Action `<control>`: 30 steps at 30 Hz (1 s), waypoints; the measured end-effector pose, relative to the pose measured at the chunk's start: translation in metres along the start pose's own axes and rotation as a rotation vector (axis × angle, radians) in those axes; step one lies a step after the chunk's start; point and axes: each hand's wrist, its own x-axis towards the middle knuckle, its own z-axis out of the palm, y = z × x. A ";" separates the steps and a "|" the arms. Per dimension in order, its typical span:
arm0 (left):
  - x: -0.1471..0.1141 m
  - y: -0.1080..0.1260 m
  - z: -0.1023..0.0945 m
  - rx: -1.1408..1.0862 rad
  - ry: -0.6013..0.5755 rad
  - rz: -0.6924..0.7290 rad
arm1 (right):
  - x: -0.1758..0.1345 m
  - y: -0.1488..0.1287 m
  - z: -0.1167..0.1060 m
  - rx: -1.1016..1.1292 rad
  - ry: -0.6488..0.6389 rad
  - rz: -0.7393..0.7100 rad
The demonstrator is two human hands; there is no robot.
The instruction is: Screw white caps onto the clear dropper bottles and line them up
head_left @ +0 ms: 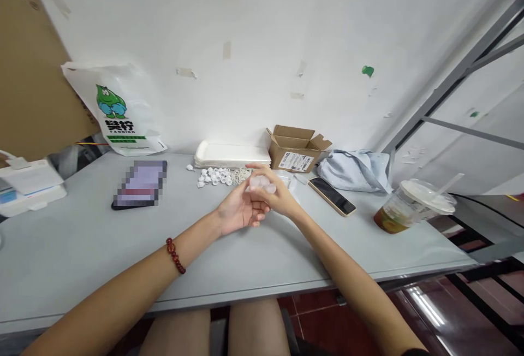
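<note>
Several small translucent round pieces (262, 183) sit between the thumb and fingers of my right hand (280, 195), which is closed on them over the middle of the table. Just to the left, my left hand (239, 215) lies palm up with loosely bent fingers apart, its fingertips below the right thumb. Its thumb reaches up beside the pieces; whether it touches them I cannot tell. Behind the hands are a heap of small white caps (213, 176) and a bundle of pale bands (240, 174). A stack of long white trays or cards (235, 154) lies behind these.
An open cardboard box (293, 151) stands by the wall, beside a pale cloth bag (354, 170). A phone (333, 195) and a tilted-looking drink cup (405, 208) are at right. A pixelated device (139, 184) and a white plastic bag (118, 110) are at left.
</note>
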 end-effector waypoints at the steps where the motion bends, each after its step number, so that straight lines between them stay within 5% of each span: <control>1: -0.001 0.001 0.001 -0.028 0.004 0.001 | -0.001 -0.002 0.002 -0.054 -0.056 -0.028; 9: -0.003 0.012 -0.003 0.055 0.304 0.259 | -0.005 -0.004 0.006 -0.124 -0.160 -0.072; 15: -0.008 0.025 -0.019 0.770 0.537 0.661 | -0.002 0.010 0.010 0.313 0.101 0.206; 22: -0.006 0.016 -0.024 1.474 0.674 0.939 | -0.004 0.013 0.025 0.659 -0.209 0.364; 30: -0.003 0.009 -0.021 1.347 0.489 0.819 | -0.005 0.008 0.028 0.714 -0.133 0.439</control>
